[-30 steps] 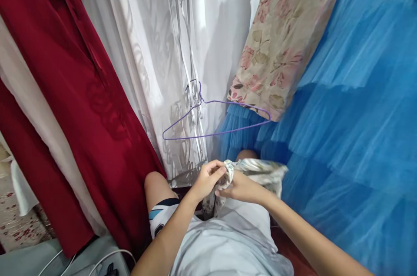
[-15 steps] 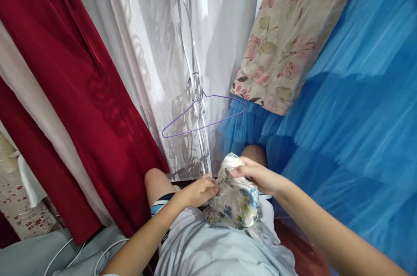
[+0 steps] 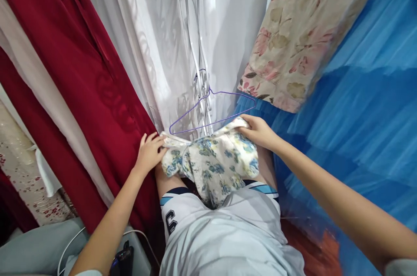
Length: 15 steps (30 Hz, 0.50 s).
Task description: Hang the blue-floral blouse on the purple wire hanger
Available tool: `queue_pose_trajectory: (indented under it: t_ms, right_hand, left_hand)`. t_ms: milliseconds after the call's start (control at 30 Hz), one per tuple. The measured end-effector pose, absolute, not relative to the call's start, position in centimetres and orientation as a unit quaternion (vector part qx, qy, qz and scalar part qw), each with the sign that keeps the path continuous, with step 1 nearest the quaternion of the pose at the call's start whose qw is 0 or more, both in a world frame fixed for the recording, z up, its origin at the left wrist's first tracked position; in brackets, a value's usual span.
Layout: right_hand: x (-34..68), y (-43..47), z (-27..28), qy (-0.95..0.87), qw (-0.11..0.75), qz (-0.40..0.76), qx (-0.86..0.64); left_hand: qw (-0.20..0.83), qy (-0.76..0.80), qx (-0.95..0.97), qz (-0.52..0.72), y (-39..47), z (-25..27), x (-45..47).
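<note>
Visibly, left hand point(image 3: 150, 153) pinched one end of the blue-flowered cloth point(image 3: 216, 161) | right hand point(image 3: 259, 131) gripped the opposite end | I saw the cloth spread between them, over the person's thighs point(image 3: 170, 181) | purple hanger point(image 3: 210, 92) hung just beyond | red drape point(image 3: 107, 89) fell leftward, blue tulle point(image 3: 355, 137) rightward.

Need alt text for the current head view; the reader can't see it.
The person's left hand and right hand hold a blue-flowered cloth spread between them. Beyond it, a purple hanger hangs before white fabric, with red fabric left, pink-flowered fabric and blue tulle right.
</note>
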State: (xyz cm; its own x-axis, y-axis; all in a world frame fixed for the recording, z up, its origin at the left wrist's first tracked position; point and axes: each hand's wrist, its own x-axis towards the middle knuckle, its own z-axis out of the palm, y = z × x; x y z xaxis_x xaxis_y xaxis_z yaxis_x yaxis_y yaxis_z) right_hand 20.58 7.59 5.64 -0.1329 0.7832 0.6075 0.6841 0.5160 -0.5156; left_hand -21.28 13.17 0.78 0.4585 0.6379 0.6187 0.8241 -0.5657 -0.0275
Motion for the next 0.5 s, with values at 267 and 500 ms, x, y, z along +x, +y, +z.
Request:
queue_pose_trajectory:
  t_ms: [267,500]
  right_hand:
    - [19.1,13.1,4.4,-0.724,0.291,-0.087,-0.619]
    - [16.8,10.3,2.6,-0.753,0.303,-0.074,-0.580]
  left_hand:
    - [0.246,-0.397,-0.812,-0.351,14.6,7.5,-19.8]
    - [0.130,-0.363,-0.817,-0.429,16.5,9.7,-12.3]
